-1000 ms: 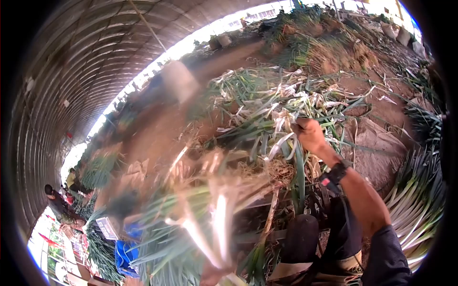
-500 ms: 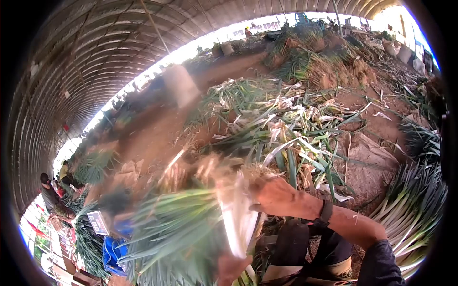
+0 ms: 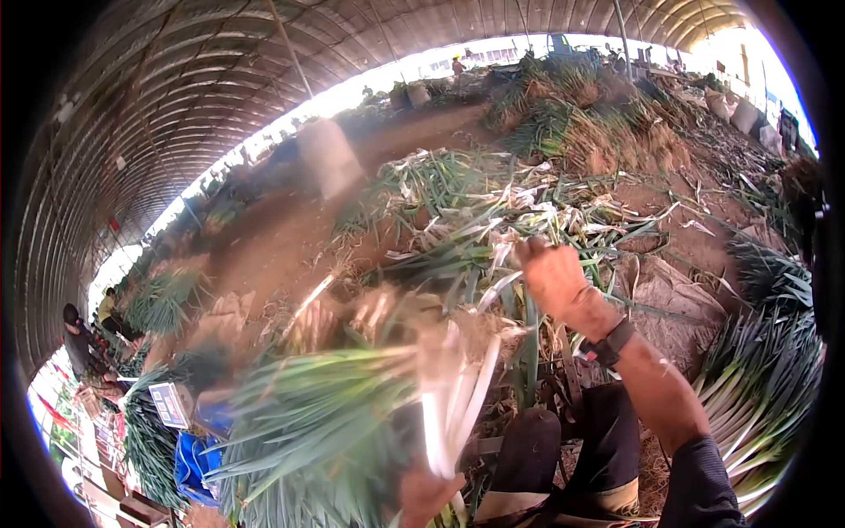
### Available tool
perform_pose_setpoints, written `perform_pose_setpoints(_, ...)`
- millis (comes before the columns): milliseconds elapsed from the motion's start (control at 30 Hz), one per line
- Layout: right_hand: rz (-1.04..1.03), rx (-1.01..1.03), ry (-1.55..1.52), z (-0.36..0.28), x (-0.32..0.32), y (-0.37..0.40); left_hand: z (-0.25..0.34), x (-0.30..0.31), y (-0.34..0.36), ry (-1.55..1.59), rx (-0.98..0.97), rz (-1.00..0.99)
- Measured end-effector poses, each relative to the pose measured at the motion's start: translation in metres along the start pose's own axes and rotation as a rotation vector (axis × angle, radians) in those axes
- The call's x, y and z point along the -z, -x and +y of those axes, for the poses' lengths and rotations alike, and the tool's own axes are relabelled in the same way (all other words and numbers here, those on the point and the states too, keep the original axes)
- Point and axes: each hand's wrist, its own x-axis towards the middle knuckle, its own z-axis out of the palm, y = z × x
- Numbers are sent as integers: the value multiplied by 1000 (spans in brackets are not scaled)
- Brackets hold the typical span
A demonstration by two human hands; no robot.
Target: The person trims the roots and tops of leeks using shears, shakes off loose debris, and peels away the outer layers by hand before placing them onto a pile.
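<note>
My left hand [image 3: 429, 497] is wrapped round the lower part of a few green onions. Their white stalks [image 3: 456, 396] stand nearly upright, with the roots [image 3: 497, 330] at the top. To the left of them spreads a blurred pile of long green onion leaves [image 3: 308, 431]. My right hand [image 3: 556, 277], with a dark watch on its wrist, is apart from the stalks, further forward and to the right. Its fingers are curled closed; whatever they hold is hidden. Just beyond it lies a heap of stripped leaves and pale peelings [image 3: 493, 211].
Trimmed green onions [image 3: 757, 396] lie in a row on my right, near an old sack [image 3: 678, 304]. A digital display [image 3: 170, 405] and a blue bag [image 3: 195, 466] are at the left. Two people [image 3: 84, 343] work further left. Unpeeled bundles [image 3: 607, 132] are piled behind; a pale sack [image 3: 327, 158] stands on the ground.
My right hand has moved from the root end of the stalks up and forward, toward the peelings heap. My left hand has kept its hold low on the green onions.
</note>
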Motion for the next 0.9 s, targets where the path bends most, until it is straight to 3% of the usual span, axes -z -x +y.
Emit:
perform_pose_setpoints(100, 18, 77, -17, 9, 40, -3, 4, -2, -3, -94, 122, -168)
perform_pose_setpoints(167, -196, 58, -213, -7, 57, 2, 3, -2, -7, -136, 160, -228)
perform_pose_setpoints(200, -338, 150, -347, -19, 73, 6, 3, -2, -7, -101, 169, -252)
perform_pose_setpoints(233, -251, 290, -606, -31, 72, 11, 4, -2, -6, -79, 189, -258)
perform_pose_setpoints(333, -54, 426, -1009, -79, 57, 36, 7, -5, -7, -78, 228, -260)
perform_pose_setpoints(367, -110, 405, -1005, -88, 62, 40, 8, -7, -8, -107, 216, -273)
perform_pose_setpoints(433, 29, 534, -551, -95, 60, 37, 10, -7, -11, -191, 142, -305)
perform_pose_setpoints(500, 246, 449, -489, -84, 66, 22, 15, -3, -7, -156, 126, -242)
perform_pose_setpoints(600, 331, 119, -271, -33, 55, 3, 6, -3, -1, -16, 161, -189)
perform_pose_setpoints(667, 140, -75, -278, -9, 55, 7, -8, 4, 0, 101, 168, -207)
perform_pose_setpoints(733, 68, -43, -204, -4, 61, 22, -59, -8, 4, 278, 218, -181)
perform_pose_setpoints(800, -16, -21, -182, -4, 56, 40, -80, 3, 6, 392, 500, -205)
perform_pose_setpoints(900, -231, 65, -407, -14, 32, 63, -55, 65, 16, 950, 325, -98)
